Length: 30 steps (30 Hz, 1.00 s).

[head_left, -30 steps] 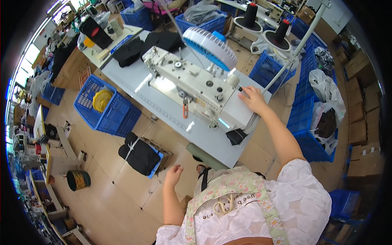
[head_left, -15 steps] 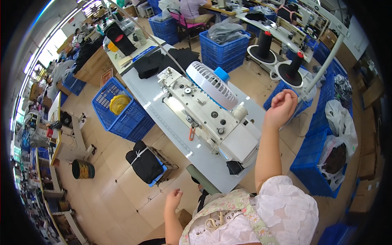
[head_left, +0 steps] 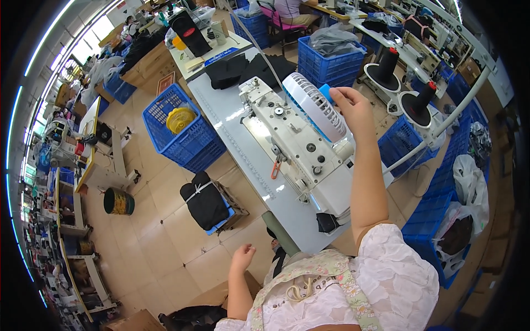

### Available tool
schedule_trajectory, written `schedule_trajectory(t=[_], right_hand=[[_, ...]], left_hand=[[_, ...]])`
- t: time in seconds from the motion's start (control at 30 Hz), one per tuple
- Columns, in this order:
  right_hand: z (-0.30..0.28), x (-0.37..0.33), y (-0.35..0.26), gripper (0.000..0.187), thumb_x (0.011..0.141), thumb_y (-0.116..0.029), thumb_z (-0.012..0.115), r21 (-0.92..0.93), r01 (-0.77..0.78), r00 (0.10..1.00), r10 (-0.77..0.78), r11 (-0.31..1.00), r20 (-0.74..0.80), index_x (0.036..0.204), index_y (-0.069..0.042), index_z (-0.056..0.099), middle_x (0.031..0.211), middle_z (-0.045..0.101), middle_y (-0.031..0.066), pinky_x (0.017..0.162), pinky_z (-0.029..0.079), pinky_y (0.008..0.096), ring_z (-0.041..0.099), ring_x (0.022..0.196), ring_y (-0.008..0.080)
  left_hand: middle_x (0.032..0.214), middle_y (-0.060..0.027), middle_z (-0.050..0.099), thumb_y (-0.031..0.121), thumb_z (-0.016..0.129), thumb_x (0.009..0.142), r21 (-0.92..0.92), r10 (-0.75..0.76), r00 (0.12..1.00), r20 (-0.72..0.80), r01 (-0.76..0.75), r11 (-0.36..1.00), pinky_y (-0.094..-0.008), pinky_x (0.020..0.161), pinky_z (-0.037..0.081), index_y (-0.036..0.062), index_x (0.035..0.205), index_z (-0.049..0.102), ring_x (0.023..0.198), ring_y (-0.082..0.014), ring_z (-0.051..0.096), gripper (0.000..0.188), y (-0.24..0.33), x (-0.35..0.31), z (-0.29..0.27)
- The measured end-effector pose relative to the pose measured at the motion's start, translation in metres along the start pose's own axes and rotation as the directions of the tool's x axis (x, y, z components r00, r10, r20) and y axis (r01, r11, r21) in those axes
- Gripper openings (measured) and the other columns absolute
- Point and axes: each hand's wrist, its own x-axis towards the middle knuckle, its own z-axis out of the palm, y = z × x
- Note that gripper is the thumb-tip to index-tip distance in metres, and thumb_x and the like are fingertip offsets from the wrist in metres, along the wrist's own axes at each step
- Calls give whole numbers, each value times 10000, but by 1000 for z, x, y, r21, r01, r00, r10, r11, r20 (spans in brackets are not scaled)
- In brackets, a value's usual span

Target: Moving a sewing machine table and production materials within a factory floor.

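Note:
My right hand (head_left: 354,110) reaches over the sewing machine (head_left: 303,143). Its thumb and fingertips pinch the blue knob (head_left: 326,94) on the back of a white fan (head_left: 314,107), which stands over the machine head. Down by my lap, my left hand (head_left: 242,258) hangs above the floor with its fingers curled and nothing visible in them. Orange-handled snips (head_left: 275,169) lie against the machine's front side. Black fabric pieces (head_left: 227,71) rest at the far end of the grey table (head_left: 221,118). A small black piece (head_left: 327,223) sits at the machine's near end.
A blue crate (head_left: 185,135) holding a yellow basket (head_left: 180,119) stands left of the table. Nearer, a tied black bundle (head_left: 204,203) sits on a low stool. Thread cones (head_left: 384,70) on a stand are at the right, above blue crates. A person (head_left: 288,12) sits farther back.
My right hand has moved left and forward from beside the thread stand onto the fan's blue knob. The view has shifted, and my left hand stays low and curled.

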Motion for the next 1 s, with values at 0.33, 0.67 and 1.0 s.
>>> schedule_trajectory(t=[0.33, 0.67, 1.0], right_hand=[[5, 0, 12, 342, 755, -303, 661, 156, -46, 998, 51, 987, -28, 864, 21, 660, 701, 623, 52, 555, 425, 209, 543, 608, 77], [11, -3, 14, 243, 755, -218, 679, 251, 29, 995, -4, 968, -100, 829, 11, 643, 712, 624, 38, 554, 420, 185, 539, 603, 61], [10, -7, 3, 234, 761, -197, 673, 157, 24, 992, -4, 987, -128, 807, 30, 646, 681, 615, 33, 529, 440, 189, 540, 569, 62]], left_hand=[[945, -197, 611, 306, 560, 780, 17, 9, 1000, 6, -9, 1000, -352, 787, 454, -11, 1065, 563, 894, -297, 588, 427, 2, 7, -3], [938, -190, 612, 307, 554, 782, 51, 31, 999, 10, -31, 998, -357, 782, 453, -7, 1060, 563, 886, -305, 587, 420, -10, 12, -3], [956, -188, 612, 296, 549, 802, 48, 8, 1000, 26, -10, 999, -338, 795, 451, -3, 1067, 558, 911, -279, 587, 399, -7, 11, -1]])
